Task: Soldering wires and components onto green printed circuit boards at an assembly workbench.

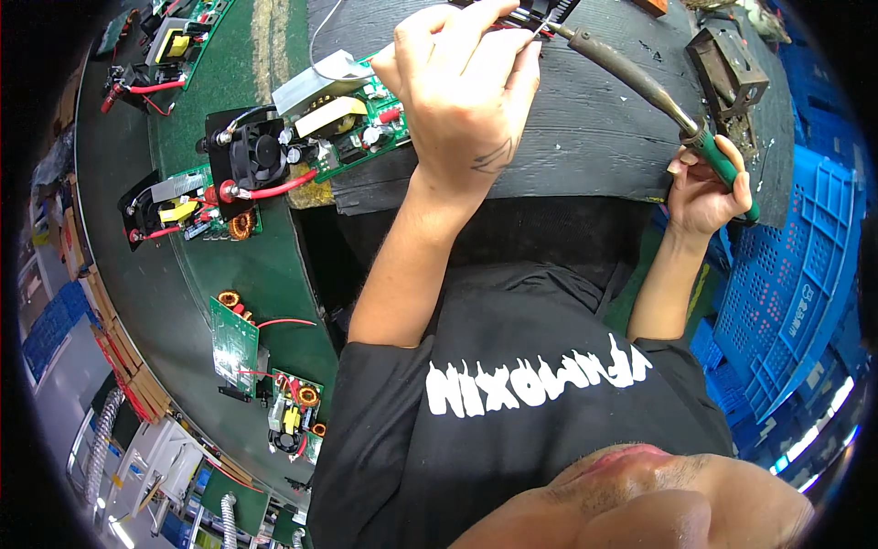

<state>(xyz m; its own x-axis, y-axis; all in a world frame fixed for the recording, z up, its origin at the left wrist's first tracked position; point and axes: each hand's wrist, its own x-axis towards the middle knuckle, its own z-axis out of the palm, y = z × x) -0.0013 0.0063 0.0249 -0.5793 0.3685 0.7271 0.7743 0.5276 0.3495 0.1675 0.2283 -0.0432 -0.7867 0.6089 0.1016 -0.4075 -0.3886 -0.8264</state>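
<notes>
The left hand (pixel 471 82) was curled nearly shut at the far edge of the dark grey padded table (pixel 585 137), its fingertips pinched on a thin silvery wire (pixel 541 26) beside some red and black leads; exactly what else the pinch held could not be told. The right hand (pixel 704 188) was wrapped closed around the green handle of a long soldering iron (pixel 640 82), whose brown metal shaft ran up and across the table so that its tip met the wire at the left fingertips. A rusty metal iron stand (pixel 729 78) sat just beyond the right hand, near the table's right corner.

At the table's left edge lay a green circuit board (pixel 343 123) carrying a yellow transformer, an aluminium heat sink and a black square cooling fan (pixel 249 151) with red wires. More green boards of the same kind (pixel 192 210) rode a dark green conveyor belt (pixel 265 274) curving away to the left, some with copper-wound coils (pixel 229 299). Blue perforated plastic crates (pixel 786 284) stood stacked to the right of the table. The person wore a black T-shirt (pixel 512 393) with white lettering across the chest.
</notes>
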